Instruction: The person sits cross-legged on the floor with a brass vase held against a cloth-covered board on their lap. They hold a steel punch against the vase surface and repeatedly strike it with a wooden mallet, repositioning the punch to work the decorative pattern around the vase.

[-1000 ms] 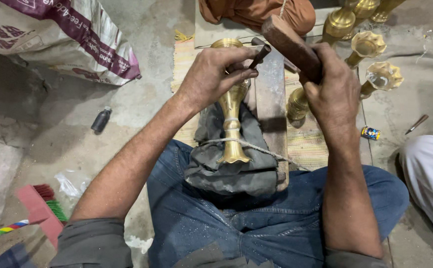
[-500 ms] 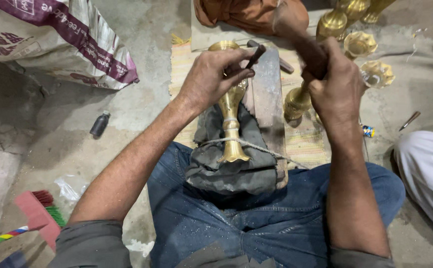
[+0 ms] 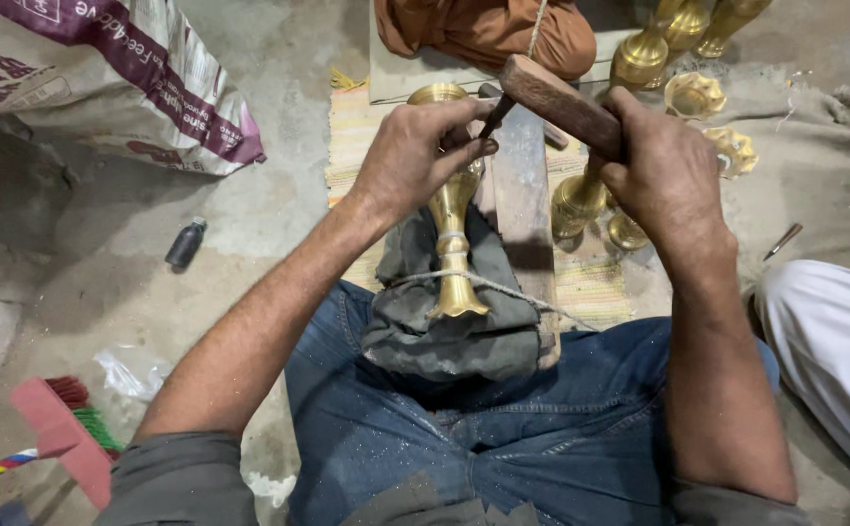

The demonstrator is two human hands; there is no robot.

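Note:
A brass vase (image 3: 451, 239) lies lengthwise on a grey cloth pad (image 3: 449, 326) over my lap, tied down by a thin cord (image 3: 503, 288). My left hand (image 3: 413, 156) rests on the vase's wide end and pinches a small dark chisel (image 3: 493, 117) against it. My right hand (image 3: 666, 173) grips a wooden mallet (image 3: 556, 99) whose head sits at the chisel's top. A wooden plank (image 3: 525, 205) lies beside the vase.
Several brass vessels (image 3: 639, 58) and brass bowls (image 3: 694, 94) stand on the striped mat (image 3: 352, 136) at upper right. A printed sack (image 3: 103, 78) lies upper left, a small dark bottle (image 3: 185, 244) on the floor, a red brush (image 3: 59, 429) lower left. Another person's white-clad leg (image 3: 834, 341) is at right.
My right hand raised the mallet up and back, then brought it down to the chisel's top. The left hand stayed on the vase with the chisel.

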